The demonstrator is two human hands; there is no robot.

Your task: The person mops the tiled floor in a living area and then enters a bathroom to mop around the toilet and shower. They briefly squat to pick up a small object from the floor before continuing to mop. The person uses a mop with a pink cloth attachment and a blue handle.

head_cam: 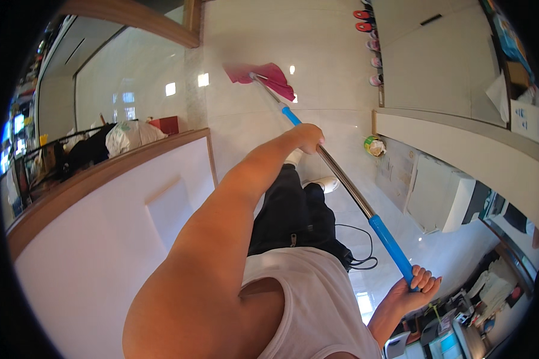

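Observation:
A long-handled floor mop runs diagonally before me, its pole (346, 179) of bare metal with blue grip sections. My left hand (309, 137) is wrapped around the pole just below the upper blue section. Around the blue end grip (391, 247), by my right side, my right hand (420, 285) has its fingers curled. At the far end, a magenta mop cloth (274, 78) lies spread and partly folded on the glossy tile floor (260, 27). The cloth's left side looks blurred. My shoes (325, 184) stand on the tiles below the pole.
A wood-capped half wall (117, 179) rises on my left, with a white bag (132, 137) behind it. Several shoes (373, 45) line the cabinet (426, 58) at right. A small green bin (375, 146) and white boxes (438, 197) stand nearer. A cord (372, 242) hangs by my hip.

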